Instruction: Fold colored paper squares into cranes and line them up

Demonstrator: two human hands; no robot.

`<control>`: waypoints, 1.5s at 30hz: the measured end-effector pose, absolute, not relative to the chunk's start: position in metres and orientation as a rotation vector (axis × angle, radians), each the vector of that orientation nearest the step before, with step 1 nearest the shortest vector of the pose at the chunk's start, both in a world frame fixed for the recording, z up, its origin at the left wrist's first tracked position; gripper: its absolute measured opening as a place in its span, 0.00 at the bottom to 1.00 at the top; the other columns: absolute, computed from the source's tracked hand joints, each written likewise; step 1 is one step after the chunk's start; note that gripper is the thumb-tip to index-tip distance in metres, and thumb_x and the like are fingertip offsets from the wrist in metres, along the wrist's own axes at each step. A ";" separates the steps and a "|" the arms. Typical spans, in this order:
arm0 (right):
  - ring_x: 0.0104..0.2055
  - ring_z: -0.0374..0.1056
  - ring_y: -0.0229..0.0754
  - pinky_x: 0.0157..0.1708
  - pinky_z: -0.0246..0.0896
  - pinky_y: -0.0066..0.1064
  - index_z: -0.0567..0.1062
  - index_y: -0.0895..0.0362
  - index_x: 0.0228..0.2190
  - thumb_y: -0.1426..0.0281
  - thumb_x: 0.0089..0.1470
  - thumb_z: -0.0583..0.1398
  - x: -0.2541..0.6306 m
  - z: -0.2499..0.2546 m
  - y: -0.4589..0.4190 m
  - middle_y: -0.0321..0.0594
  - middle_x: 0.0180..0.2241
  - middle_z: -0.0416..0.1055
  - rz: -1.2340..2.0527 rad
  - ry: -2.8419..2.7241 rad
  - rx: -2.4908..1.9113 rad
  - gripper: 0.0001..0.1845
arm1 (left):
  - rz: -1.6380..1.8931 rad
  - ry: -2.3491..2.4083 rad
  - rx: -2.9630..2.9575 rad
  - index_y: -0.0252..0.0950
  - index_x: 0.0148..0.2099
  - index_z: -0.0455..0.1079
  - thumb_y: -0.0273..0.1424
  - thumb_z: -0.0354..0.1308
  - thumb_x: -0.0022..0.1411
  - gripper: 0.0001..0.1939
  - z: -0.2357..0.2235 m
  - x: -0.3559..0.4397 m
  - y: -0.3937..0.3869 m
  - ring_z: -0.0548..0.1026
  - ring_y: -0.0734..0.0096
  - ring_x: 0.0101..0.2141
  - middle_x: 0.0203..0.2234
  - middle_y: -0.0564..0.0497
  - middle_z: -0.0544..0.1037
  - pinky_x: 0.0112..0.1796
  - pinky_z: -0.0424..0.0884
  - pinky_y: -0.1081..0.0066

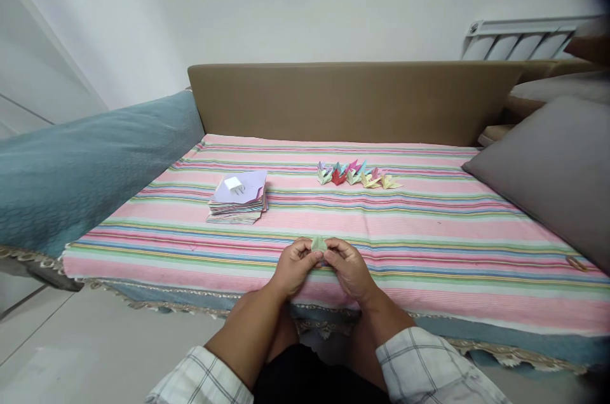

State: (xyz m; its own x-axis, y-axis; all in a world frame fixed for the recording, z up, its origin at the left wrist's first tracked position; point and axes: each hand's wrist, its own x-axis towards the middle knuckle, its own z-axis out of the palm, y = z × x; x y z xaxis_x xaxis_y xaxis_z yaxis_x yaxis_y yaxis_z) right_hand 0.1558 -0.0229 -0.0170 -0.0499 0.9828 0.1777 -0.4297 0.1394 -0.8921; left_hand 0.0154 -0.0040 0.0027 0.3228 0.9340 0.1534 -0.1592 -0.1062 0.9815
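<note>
A small piece of pale green folded paper [319,244] is pinched between my two hands, near the front of the striped cloth. My left hand [296,266] grips its left side with thumb and fingers, and my right hand [349,269] grips its right side the same way. The fingertips cover its edges, so its full shape is hidden. Beyond my hands stand several folded paper cranes [352,174] in red, pink, blue, green and yellow. Off to the left lies a stack of coloured paper sheets [241,210], a purple one on top.
On the stack rests a white plug adapter [234,185]. The striped cloth [419,226] covers a sofa seat with a brown backrest [333,102]. A blue-covered armrest [95,150] bounds the left, a grey cushion [557,169] the right. A small brown ring-like object [577,263] lies near the cushion.
</note>
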 end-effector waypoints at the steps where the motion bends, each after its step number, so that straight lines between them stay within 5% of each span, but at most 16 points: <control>1: 0.33 0.65 0.39 0.35 0.63 0.32 0.76 0.52 0.33 0.62 0.46 0.64 0.156 -0.017 -0.023 0.36 0.31 0.71 1.296 -1.022 -0.737 0.11 | 1.135 0.827 1.408 0.34 0.29 0.71 0.40 0.63 0.50 0.13 0.002 0.015 -0.003 0.68 0.73 0.28 0.26 0.52 0.69 0.31 0.66 0.73; 14: 0.37 0.65 0.40 0.39 0.61 0.32 0.76 0.52 0.31 0.66 0.48 0.63 0.160 -0.006 -0.023 0.37 0.32 0.70 0.983 -1.139 -0.823 0.06 | 1.227 0.977 1.742 0.37 0.26 0.69 0.36 0.60 0.53 0.09 0.011 0.015 -0.004 0.67 0.71 0.30 0.25 0.52 0.67 0.33 0.63 0.72; 45: 0.27 0.60 0.36 0.30 0.57 0.29 0.76 0.55 0.26 0.62 0.48 0.62 0.166 -0.019 -0.019 0.34 0.25 0.68 1.107 -1.058 -0.839 0.09 | 1.056 0.869 1.807 0.36 0.29 0.71 0.36 0.60 0.54 0.08 0.005 0.012 -0.002 0.67 0.71 0.32 0.27 0.52 0.67 0.36 0.63 0.71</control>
